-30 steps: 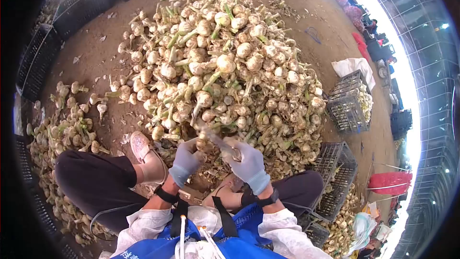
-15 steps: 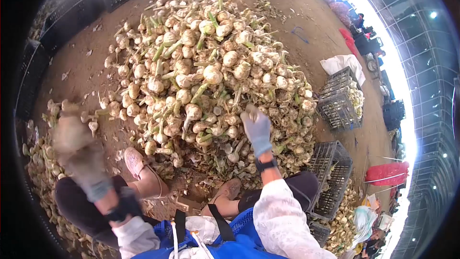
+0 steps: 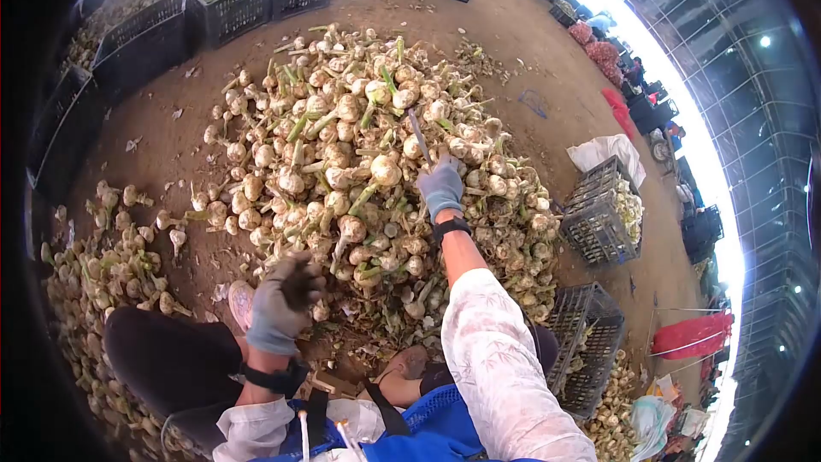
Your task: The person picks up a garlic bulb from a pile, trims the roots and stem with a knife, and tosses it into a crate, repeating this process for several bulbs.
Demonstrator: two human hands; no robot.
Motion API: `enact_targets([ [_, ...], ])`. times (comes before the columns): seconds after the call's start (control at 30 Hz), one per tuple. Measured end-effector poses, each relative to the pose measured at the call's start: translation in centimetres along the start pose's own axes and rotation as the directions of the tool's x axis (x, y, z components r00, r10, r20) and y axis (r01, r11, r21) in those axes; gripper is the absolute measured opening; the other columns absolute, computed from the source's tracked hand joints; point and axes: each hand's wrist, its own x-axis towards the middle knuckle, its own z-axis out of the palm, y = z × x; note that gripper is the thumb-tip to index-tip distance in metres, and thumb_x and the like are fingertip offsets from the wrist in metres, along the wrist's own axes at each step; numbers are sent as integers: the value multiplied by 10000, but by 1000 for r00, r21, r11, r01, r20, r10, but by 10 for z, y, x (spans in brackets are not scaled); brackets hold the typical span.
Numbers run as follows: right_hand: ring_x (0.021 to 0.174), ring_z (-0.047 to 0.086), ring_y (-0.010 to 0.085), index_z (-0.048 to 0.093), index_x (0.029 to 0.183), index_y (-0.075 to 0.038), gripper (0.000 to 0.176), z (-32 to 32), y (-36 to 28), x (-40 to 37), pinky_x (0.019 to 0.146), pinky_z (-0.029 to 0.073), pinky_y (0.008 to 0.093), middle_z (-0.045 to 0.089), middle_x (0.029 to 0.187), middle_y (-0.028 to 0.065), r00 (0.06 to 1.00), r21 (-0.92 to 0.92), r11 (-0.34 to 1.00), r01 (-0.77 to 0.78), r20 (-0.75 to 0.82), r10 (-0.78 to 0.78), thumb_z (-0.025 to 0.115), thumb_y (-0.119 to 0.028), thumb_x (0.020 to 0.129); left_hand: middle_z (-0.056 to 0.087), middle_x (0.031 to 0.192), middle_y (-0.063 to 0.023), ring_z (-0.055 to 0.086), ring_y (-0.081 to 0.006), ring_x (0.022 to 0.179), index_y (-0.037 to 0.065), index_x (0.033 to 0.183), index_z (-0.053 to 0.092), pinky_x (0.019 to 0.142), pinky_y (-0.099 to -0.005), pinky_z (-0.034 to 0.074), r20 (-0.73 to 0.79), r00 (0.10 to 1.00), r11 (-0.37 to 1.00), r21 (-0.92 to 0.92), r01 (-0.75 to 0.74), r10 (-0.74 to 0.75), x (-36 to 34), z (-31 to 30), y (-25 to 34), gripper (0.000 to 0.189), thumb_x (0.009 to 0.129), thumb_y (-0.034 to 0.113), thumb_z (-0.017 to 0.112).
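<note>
My right hand point(image 3: 441, 186), in a pale grey glove, is closed around a knife point(image 3: 418, 135). Its thin blade points up and away over the heap of garlic bulbs point(image 3: 385, 169). The glove covers most of the handle. Lower and to the left, my left hand point(image 3: 289, 301) hovers by the near edge of the heap. Its glove is dark with dirt at the fingers, which look loosely bent and apart, with no bulb visible in them. A second pile of garlic with short-cut stems point(image 3: 115, 278) lies beside my left knee.
Black crates point(image 3: 231, 15) line the far left, some filled with pale bulbs. At the right stand another crate point(image 3: 603, 214) under a white sack point(image 3: 607, 156) and a tilted crate point(image 3: 588, 346) near my knee. A red roll point(image 3: 691, 335) lies farther right.
My left hand has swung right from the left pile toward the heap's near edge. My right hand has moved forward and slightly left, the knife now showing clearly. The view has tilted upward.
</note>
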Motion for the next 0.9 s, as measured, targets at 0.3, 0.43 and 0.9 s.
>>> enact_targets([
  [0.3,1096,505,352,508,1192,-58,575,-11,30,-12,902,439,403,428,1274,192,950,0,955,298,104,-296,704,-262,692,614,848,-91,585,-201,697,18,1020,552,571,-287,453,-9,996,996,11,84,-84,-5,0,-32,277,924,255,444],
  [0.43,1073,519,355,495,1215,-53,592,8,31,-15,885,441,390,492,1215,201,975,156,962,222,-20,-222,693,-255,695,622,885,-93,594,-227,716,10,1048,527,610,-314,471,35,983,979,96,178,-183,-5,7,-49,246,866,174,500],
  [0.9,577,484,68,629,1008,3,419,-81,3,-241,512,399,229,600,684,19,911,771,632,-79,314,-269,663,-369,819,604,1065,-44,564,-128,971,0,1212,457,869,-259,439,486,861,815,431,-387,152,-14,34,-79,454,781,-60,588],
])
